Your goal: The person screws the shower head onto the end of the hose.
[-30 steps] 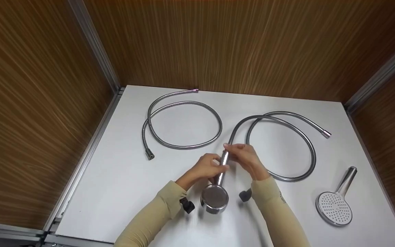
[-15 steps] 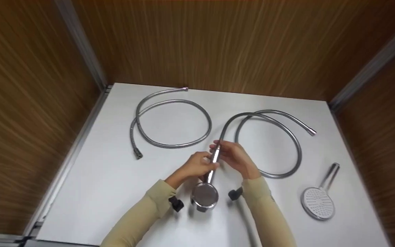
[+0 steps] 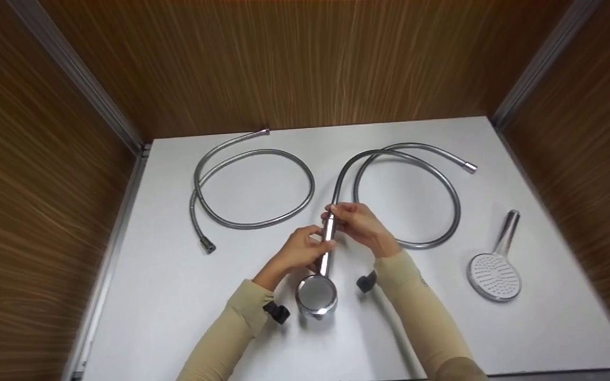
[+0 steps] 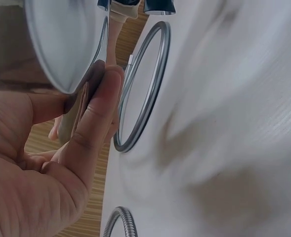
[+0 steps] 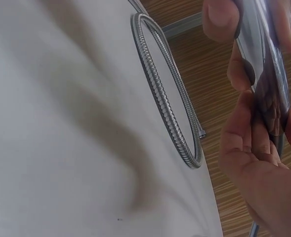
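Gripping chrome shower head [image 3: 317, 292] handle: left hand [image 3: 298, 253] lower, right hand [image 3: 359, 226] pinched hose [image 3: 389, 159] joint at far end; long axis ran away from person, over bench [image 3: 178, 296].

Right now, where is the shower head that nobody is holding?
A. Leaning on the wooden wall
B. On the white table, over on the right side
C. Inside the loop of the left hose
B: the loose shower head lies flat on the white table, right of both hands, which hold the other shower head.
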`<state>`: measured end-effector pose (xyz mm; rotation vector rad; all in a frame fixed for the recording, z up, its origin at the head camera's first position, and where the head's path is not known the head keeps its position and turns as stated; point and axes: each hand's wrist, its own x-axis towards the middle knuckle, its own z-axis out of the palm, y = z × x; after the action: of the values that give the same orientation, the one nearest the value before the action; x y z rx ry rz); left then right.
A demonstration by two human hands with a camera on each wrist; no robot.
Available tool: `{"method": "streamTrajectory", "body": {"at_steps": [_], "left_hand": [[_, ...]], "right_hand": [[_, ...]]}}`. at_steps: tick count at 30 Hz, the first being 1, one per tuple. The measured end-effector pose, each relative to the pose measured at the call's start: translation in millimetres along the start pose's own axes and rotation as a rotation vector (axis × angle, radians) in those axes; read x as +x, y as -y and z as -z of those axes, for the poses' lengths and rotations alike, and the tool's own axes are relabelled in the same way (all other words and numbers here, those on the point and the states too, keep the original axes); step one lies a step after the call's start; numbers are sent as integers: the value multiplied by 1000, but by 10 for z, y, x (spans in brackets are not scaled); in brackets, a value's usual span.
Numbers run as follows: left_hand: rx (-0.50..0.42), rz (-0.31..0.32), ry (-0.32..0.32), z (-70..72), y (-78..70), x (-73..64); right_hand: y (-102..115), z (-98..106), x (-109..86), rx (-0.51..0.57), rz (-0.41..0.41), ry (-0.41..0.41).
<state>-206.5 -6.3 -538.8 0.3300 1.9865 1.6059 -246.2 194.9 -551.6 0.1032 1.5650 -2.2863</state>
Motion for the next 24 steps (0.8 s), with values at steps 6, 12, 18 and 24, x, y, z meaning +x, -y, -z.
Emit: {"method": "streamTrajectory", "body": {"at_steps": [6,12,18,24], "left_hand": [[-44,13,-1,-120,63,-22],[-9,1,-3,-66,49,-30],[-18,7,-7,-10,73,-51],[-28,16,-19,60,77,-82]], "right_hand": [[-28,42,-77,-102,-15,-30],[-120,43,-48,-23,-11,-8],[-174,72,-7,107,-63,120],[-189,29,69,81,-39,162]]}}
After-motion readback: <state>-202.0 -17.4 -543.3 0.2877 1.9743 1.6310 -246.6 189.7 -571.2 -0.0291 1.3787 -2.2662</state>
